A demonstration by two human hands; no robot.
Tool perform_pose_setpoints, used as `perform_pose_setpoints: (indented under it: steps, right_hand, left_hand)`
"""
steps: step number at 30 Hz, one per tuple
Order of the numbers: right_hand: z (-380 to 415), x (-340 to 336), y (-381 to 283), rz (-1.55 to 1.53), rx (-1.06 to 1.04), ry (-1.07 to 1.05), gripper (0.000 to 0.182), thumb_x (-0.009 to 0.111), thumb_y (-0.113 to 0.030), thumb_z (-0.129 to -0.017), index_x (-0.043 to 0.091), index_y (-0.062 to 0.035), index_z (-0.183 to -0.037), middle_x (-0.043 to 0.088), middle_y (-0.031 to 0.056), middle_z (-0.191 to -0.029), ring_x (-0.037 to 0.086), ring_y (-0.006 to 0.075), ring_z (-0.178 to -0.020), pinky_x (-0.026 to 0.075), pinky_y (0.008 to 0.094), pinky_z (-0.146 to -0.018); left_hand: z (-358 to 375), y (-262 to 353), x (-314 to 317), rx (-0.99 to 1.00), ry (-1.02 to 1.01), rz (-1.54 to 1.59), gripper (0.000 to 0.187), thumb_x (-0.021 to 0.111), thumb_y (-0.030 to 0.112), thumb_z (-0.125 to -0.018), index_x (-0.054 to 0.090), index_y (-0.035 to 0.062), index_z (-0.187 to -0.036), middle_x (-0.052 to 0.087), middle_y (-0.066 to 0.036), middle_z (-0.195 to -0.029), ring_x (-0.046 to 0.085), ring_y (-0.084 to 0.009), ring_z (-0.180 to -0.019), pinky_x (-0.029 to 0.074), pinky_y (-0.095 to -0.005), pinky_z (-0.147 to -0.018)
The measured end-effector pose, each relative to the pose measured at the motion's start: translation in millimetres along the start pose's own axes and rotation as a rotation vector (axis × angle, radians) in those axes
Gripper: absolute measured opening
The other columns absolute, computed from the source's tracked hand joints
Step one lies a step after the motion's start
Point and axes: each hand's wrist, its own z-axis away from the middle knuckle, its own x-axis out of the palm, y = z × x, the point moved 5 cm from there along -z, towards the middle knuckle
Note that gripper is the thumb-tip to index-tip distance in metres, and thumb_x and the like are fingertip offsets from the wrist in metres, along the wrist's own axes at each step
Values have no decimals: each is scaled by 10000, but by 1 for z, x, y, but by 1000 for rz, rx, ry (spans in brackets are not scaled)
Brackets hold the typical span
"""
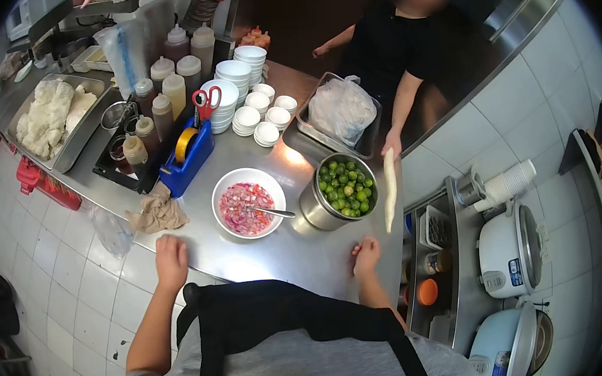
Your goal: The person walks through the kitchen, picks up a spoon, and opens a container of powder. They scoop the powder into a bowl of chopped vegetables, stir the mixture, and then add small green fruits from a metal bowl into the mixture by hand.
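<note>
Hands, both bare, at the near edge of the brushed stainless-steel surface (253,258). Had the left hand (172,262) near a crumpled brown cloth (158,210), back of the hand upward, fingers bent forward side by side; could not tell how far closed the grip was, with its underside hidden. Held the right hand (367,256) near a deep stainless-steel pot (315,208), fingers curled inward — pinched nothing visible, though could not tell whether fully closed.

Saw a round white bowl (280,208) of diced pink, red and white pieces (238,212) farther in, between the hands. Made out a metal spoon (274,211) resting in it, handle over the rim toward the pot. Found the pot filled with small round green fruit (348,187), just beside the bowl.

Noticed a co-worker's hand (392,143) past the pot, gripping the upper end of a long pale strip (391,194) at the right side of the surface. Spotted a cloudy plastic bag (342,110) in a rectangular metal tray beyond the pot. Saw a blue tape dispenser (193,162) beside the cloth — and stacked white bowls (220,98) behind, near red-handled scissors (207,103) and squeeze bottles (175,95).
</note>
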Motion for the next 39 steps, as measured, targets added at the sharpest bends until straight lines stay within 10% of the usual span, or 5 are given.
perform_pose_setpoints:
  steps: [7, 13, 20, 27, 39]
  right_hand:
    - [33, 36, -39, 899, -926, -156, 283, 623, -126, -783, 557, -3, -1029, 510, 87, -784, 547, 232, -743, 452, 349, -682]
    - [0, 37, -84, 1040, -837, 261, 521, 686, -180, -721, 498, -60, -1192, 494, 164, -1060, 525, 318, -906, 413, 398, -814]
    - [-48, 57, -41, 887, -424, -190, 564, 687, -237, -713, 499, 27, -1174, 558, 216, -1122, 527, 371, -1058, 418, 405, -905]
    - [-39, 62, -40, 922, -629, -169, 447, 626, -281, -778, 551, 34, -1087, 607, 209, -1086, 575, 354, -1026, 438, 394, -859]
    - [-45, 45, -18, 982, -242, -204, 465, 660, -289, -796, 543, -28, -1161, 579, 120, -1164, 551, 242, -1055, 445, 368, -869]
  left_hand:
    - [-25, 27, 41, 141, -127, -153, 439, 665, 181, -733, 511, 95, -1135, 420, -142, -1233, 347, -360, -1221, 299, -460, -1004]
    - [-23, 20, 44, 132, -160, -167, 444, 680, 209, -725, 523, 95, -1124, 416, -144, -1248, 322, -358, -1250, 285, -468, -1013]
    - [-25, 18, 40, 96, -148, -129, 396, 686, 214, -717, 557, 82, -1068, 437, -144, -1227, 342, -360, -1234, 301, -466, -997]
    - [-34, 18, 44, 106, -192, -110, 388, 674, 229, -714, 561, 64, -1046, 479, -137, -1151, 399, -340, -1171, 309, -465, -957]
    - [-44, 14, 47, 27, -264, -123, 398, 666, 233, -721, 557, 72, -1068, 467, -134, -1178, 404, -335, -1183, 301, -484, -956]
